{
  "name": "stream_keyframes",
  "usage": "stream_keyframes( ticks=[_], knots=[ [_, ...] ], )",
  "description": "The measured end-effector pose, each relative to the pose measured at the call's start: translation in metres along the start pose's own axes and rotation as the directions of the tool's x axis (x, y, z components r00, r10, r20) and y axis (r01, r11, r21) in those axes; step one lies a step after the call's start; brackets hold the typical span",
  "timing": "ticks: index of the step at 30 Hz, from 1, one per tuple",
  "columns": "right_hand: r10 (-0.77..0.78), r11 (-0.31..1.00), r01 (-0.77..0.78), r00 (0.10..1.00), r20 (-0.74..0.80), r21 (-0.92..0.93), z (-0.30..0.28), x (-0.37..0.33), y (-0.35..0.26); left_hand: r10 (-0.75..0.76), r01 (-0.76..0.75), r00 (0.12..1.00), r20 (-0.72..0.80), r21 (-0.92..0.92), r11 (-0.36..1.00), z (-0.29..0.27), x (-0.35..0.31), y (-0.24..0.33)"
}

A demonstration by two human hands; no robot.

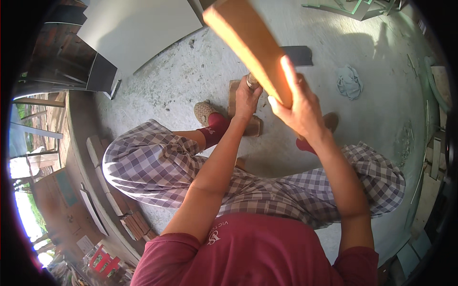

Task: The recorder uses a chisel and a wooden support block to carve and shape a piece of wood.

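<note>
My right hand (303, 107) is closed on the lower end of a thick orange-brown wooden block (248, 45), which is raised and slants up to the left. My left hand (248, 99) grips a round tool handle (252, 82) with a metal ring near its top. The tool's lower part is hidden, so I cannot tell its kind. Beneath that hand a brown piece of wood (234, 90) lies on the floor between my feet. The raised block passes close to the handle; whether they touch I cannot tell.
A dark flat piece (300, 55) lies beyond my right hand, and a crumpled pale cloth (349, 82) to the right. A large light panel (138, 28) stands at the far left. Wooden pieces (136, 226) rest by the left ledge. A hose (435, 81) runs along the right.
</note>
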State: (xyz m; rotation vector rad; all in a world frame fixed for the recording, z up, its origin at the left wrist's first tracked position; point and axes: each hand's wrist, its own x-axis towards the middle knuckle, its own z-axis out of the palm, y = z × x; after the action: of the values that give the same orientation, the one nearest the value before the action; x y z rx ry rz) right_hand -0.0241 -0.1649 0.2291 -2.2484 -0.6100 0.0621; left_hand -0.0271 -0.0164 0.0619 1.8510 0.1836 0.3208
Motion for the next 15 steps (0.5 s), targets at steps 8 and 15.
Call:
stream_keyframes(
  ticks=[8, 15],
  knots=[
    [0.174, 0.983, -0.181, 0.977, 0.12, 0.043, 0.032, -0.013, 0.042, 0.02, -0.018, 1.0, 0.019, -0.117, 0.993, -0.005, 0.001, 0.004],
    [0.46, 0.863, -0.497, 0.846, 0.27, 0.087, 0.014, -0.004, 0.038, -0.125, 0.131, 0.989, 0.077, -0.089, 0.987, -0.007, 0.003, 0.024]
  ],
)
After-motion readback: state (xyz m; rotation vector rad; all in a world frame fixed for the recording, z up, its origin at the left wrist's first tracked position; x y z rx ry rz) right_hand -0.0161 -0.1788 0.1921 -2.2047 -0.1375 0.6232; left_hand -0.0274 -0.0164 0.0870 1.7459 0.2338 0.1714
